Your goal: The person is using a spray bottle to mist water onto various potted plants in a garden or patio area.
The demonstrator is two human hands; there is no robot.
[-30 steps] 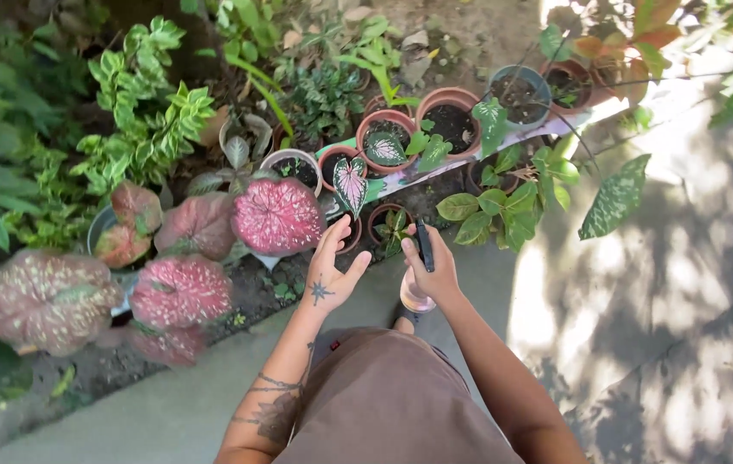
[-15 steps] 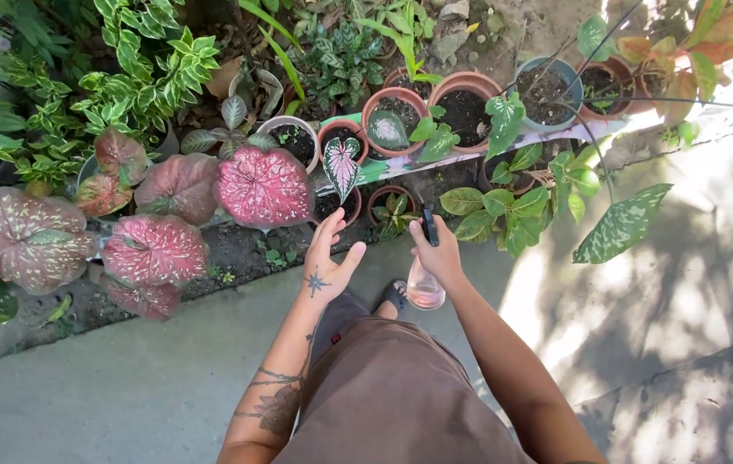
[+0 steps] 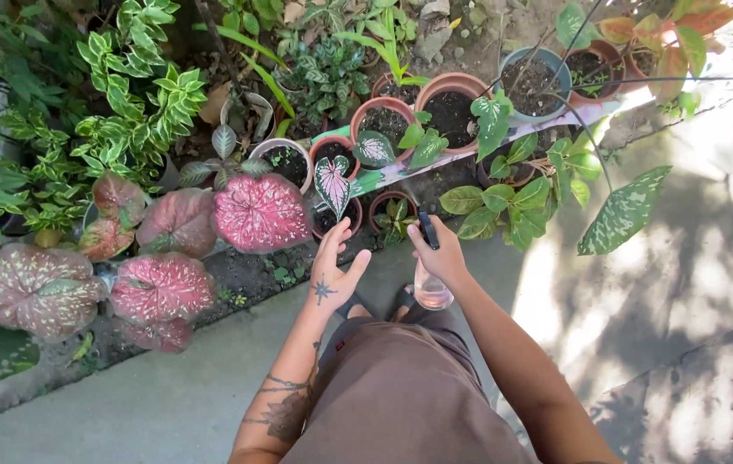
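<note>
Since a sec ago view drifted slightly, hands barely moved: right hand [image 3: 444,256] still gripped clear pinkish spray bottle w/ black nozzle [image 3: 429,273], left hand [image 3: 332,273] open, fingers spread beside small terracotta pot [image 3: 338,220], aim unchanged

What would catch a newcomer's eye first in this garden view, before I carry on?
The big pink-red speckled caladium leaves at centre left stand out most against the green foliage. Just right of them, the left hand reaches open toward a small pot with a pink-veined leaf, while the right hand grips a clear spray bottle with a black nozzle. Behind, a row of terracotta pots sits along the bed.
</note>
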